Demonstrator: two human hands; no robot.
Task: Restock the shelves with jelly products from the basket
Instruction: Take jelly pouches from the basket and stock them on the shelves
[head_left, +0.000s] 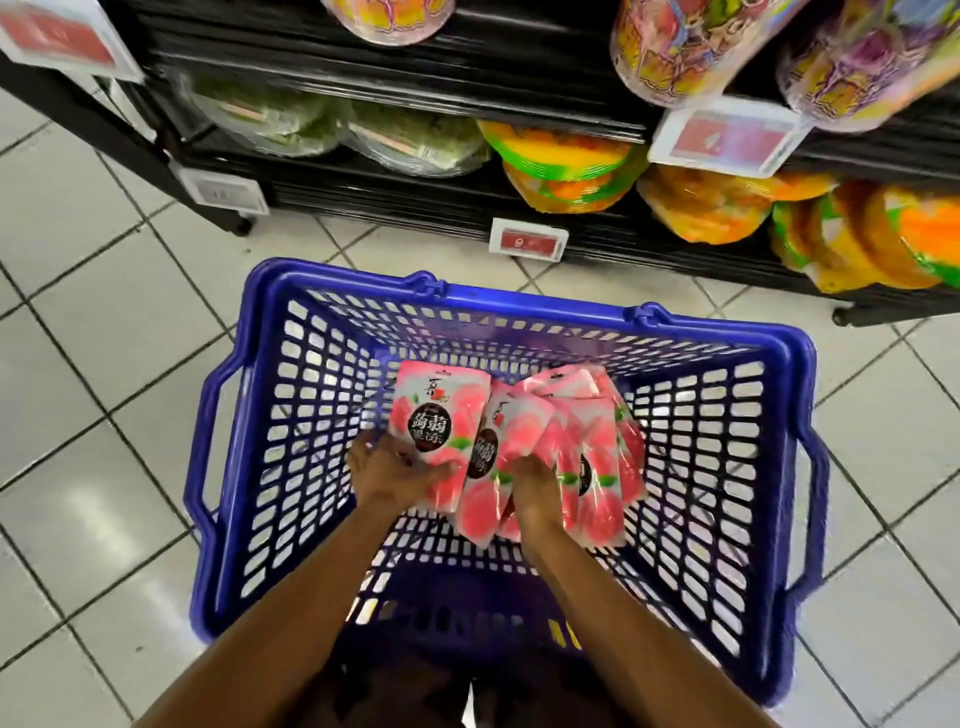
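Through the head view I look straight down into a blue plastic basket (519, 299). It is rectangular, its walls and bottom are an open lattice of small slots, and its rim is smooth with a moulded handle at each short end. It stands on a floor (104, 322) of glossy white square tiles with dark joints.

The jelly is in flat, shiny pink pouches printed with peaches, each with a dark round label. They lie in the far half of the basket, fanned out.

My left grip (395, 470) is closed on the lower end of the leftmost pouch (441, 410), fingers curled over its front. The pouch lies face up. Its long axis runs from me toward the shelf, with its top edge pointing away.

My right grip (535, 483) is clamped round the lower ends of a bunch of pouches (587, 447). They overlap and splay like cards, and their tops with the hang holes point away and slightly right. The two grips are close together, and the leftmost pouch touches the bunch.

Beyond the basket stands a black shelf (389, 192) with red-and-white price tags (529, 240) along its edges. It carries round orange-and-green tubs (566, 166) stacked on edge, and clear round tubs with green contents (415, 137). This part of the view is blurred.
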